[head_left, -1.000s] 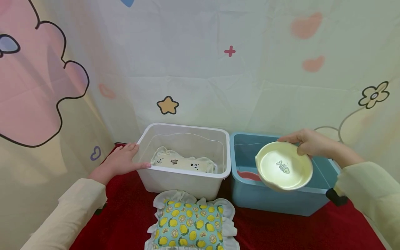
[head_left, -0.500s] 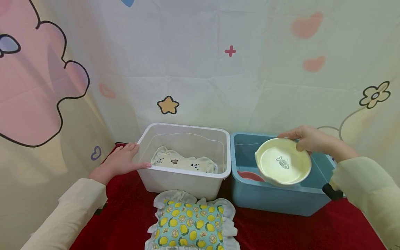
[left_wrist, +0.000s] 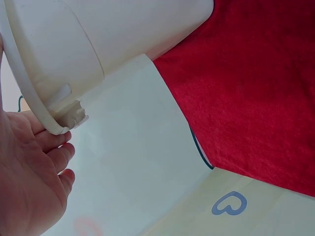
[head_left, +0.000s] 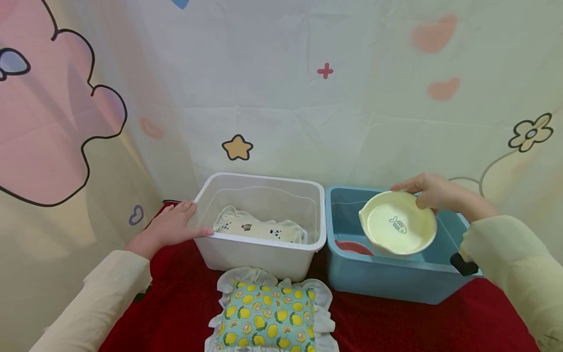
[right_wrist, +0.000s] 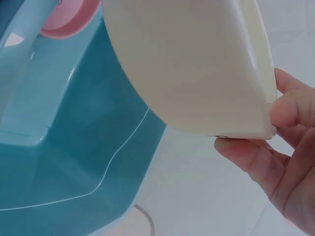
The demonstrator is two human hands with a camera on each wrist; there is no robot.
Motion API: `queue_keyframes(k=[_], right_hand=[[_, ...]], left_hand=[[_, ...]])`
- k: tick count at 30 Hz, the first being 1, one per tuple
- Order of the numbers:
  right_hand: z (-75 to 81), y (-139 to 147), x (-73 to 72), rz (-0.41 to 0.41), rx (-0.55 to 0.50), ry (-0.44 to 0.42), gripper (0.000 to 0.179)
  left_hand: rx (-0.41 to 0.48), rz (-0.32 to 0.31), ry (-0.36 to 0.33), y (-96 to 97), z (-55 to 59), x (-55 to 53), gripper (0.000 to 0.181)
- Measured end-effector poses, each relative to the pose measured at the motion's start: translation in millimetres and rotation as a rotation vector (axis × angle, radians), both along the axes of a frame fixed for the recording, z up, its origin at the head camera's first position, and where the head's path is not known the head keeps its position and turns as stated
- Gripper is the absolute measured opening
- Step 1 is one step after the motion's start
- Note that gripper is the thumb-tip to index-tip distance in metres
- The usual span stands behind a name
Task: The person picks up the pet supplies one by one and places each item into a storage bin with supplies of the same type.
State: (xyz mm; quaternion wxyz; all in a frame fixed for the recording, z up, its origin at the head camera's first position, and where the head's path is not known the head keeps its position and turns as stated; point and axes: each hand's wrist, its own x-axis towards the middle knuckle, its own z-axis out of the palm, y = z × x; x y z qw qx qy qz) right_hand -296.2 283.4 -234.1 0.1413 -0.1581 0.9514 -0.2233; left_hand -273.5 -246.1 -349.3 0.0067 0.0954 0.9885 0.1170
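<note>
A pale backdrop (head_left: 272, 88) printed with hearts, a star and a flower fills the rear. Below it spreads the red cloth (head_left: 184, 303), which bears both bins and a cushion. The blue bin (head_left: 382, 281) sits on the right, just beside the white bin (head_left: 259, 256). In front of the white bin lies the cushion (head_left: 268, 315), lemon-patterned with a white ruffled edge. The cream bowl (head_left: 398, 222) is over the mouth of the blue bin, tilted so that its inside faces the head camera; whether it touches the rim I cannot tell. Inside the white bin lies a cream fabric piece (head_left: 259, 230) with wavy edges and small animal prints. The left hand (head_left: 176, 225) rests on the white bin's left front corner, fingers relaxed, thumb spread apart from them along the front rim. The right hand (head_left: 433, 193) is clamped on the bowl's edge between thumb and fingers. A pink item (head_left: 355, 247), partly hidden, lies inside the blue bin. Smallest is the fish drawing (head_left: 398, 225) on the bowl's inner base.
</note>
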Motion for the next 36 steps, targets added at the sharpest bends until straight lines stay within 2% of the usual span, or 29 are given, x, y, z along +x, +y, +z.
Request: queue_keyframes(k=[17, 25, 36], right_hand=[[-7.6, 4.7, -12.6, -0.054, 0.019, 0.018, 0.056], [-9.2, 4.7, -16.7, -0.066, 0.015, 0.013, 0.057], [-15.3, 9.7, -24.9, -0.089, 0.014, -0.001, 0.06]], left_hand=[[-0.018, -0.018, 0.016, 1.0, 3.6, 2.1, 0.103], [0.008, -0.001, 0.008, 1.6, 3.0, 3.3, 0.103], [-0.006, 0.0, -0.001, 0.9, 3.0, 1.5, 0.105]])
